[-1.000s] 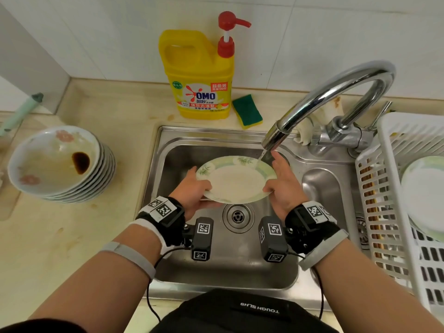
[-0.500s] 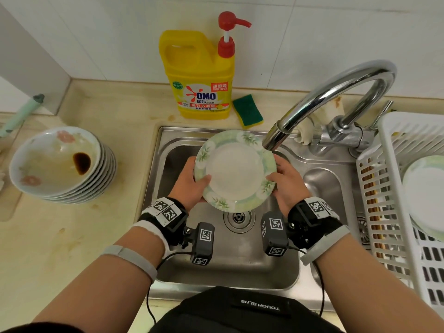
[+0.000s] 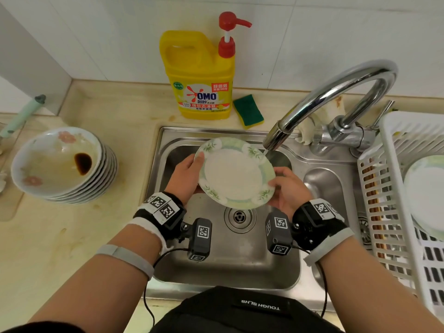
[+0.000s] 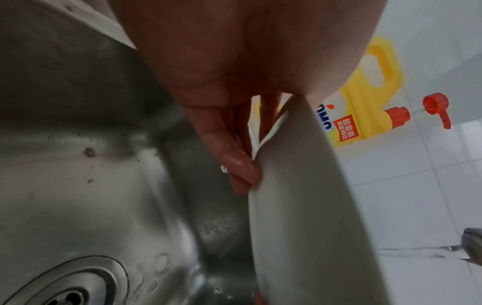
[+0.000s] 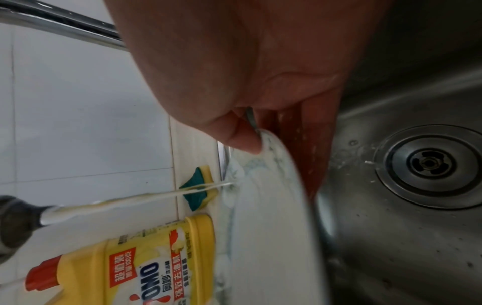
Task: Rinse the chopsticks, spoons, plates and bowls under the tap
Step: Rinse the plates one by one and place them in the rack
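White wall tiles back a beige countertop (image 3: 72, 236) into which a stainless sink (image 3: 240, 260) is set.

Grip: the left hand (image 3: 183, 179) holds the plate (image 3: 234, 173) at its left rim, thumb on the upper face near the edge; the left wrist view shows the fingers (image 4: 234, 156) pressed against the underside. The right hand (image 3: 289, 188) holds the opposite, right rim, thumb tip on the rim face and fingers behind, as the right wrist view confirms. Both grips are narrow pinches closed on the plate edge.

Plate position: held above the sink basin, tilted so that its upper face is turned toward the person, with the far rim raised. The plate has a white centre and a green leaf-pattern border. The drain (image 3: 239, 216) lies below its near rim.

Water: a thin stream (image 5: 146, 199) runs from the spout of the chrome tap (image 3: 336, 92) and strikes the plate face near the right rim.

Surroundings: a yellow OMO detergent bottle (image 3: 201, 80) with a red pump stands behind the sink, a green and yellow sponge (image 3: 248, 110) just beside it. A stack of bowls (image 3: 62, 164) sits on the countertop at left; the top bowl contains a dark liquid residue. A white drying rack (image 3: 394, 188) at right holds another plate (image 3: 425, 193).
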The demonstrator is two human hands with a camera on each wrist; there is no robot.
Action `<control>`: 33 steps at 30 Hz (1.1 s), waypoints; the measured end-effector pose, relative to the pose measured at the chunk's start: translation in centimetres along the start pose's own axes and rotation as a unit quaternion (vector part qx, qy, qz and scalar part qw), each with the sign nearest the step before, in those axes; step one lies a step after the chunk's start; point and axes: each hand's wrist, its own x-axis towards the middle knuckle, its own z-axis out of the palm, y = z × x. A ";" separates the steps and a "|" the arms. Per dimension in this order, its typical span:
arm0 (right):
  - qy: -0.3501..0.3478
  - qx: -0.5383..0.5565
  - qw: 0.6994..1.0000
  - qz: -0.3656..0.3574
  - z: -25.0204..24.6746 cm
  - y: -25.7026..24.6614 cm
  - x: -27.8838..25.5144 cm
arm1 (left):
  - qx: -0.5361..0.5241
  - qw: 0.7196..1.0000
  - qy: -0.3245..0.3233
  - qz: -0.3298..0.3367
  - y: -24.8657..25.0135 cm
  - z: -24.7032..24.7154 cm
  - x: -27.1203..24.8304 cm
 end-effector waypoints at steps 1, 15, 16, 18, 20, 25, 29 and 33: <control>0.001 -0.002 1.000 -0.004 -0.1 -0.4 -0.2 | -0.007 1.000 0.000 -0.020 -0.3 0.1 0.1; 0.075 -0.119 0.961 -0.236 -0.3 -4.4 -2.0 | -0.038 0.990 -0.057 -0.124 -3.1 2.8 -0.3; 0.069 -0.120 0.958 -0.250 -0.3 -4.4 -2.0 | -0.051 0.990 -0.057 -0.122 -3.0 2.9 -0.3; 0.054 -0.110 0.956 -0.266 -0.2 -4.3 -2.1 | -0.078 0.989 -0.053 -0.111 -2.9 2.9 -0.2; 0.044 -0.090 0.957 -0.272 0.0 -4.2 -1.9 | -0.092 0.991 -0.041 -0.087 -2.8 2.7 0.0; 0.033 -0.008 0.970 -0.240 0.5 -3.4 -1.2 | -0.056 0.998 -0.011 -0.008 -1.8 1.4 0.2; 0.029 0.045 0.983 -0.173 0.7 -2.7 -0.7 | -0.031 0.999 0.004 0.037 -0.8 0.1 0.0; 0.011 0.059 0.996 -0.072 0.5 -1.4 -0.1 | -0.017 0.998 0.011 0.056 0.6 -1.1 -0.2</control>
